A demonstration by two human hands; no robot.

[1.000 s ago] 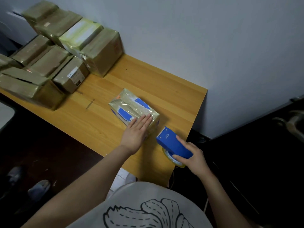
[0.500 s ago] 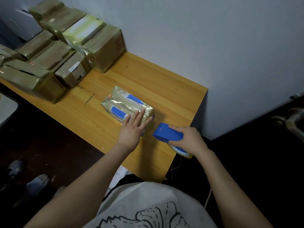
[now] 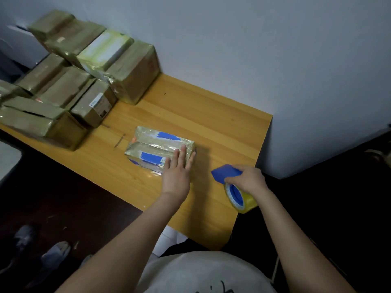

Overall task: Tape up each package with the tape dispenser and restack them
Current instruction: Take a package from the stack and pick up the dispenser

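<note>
Package (image 3: 156, 142) under my flat left grip (image 3: 176, 176), tape dispenser (image 3: 224, 173) in my right grip (image 3: 247, 179).

The package, shiny with tape and patched in blue, lies mid-surface (image 3: 211, 115); my left grip rests on its 4 o'clock end, fingers straight and together, clamping nothing. At 4 o'clock from the package, near the surface's edge, my right grip is curled round the blue dispenser, apart from the package (its yellowish tape roll (image 3: 243, 199) hangs under my palm). At 10 o'clock, other packages (image 3: 84, 70) are stacked along the wall (image 3: 275, 49).
</note>
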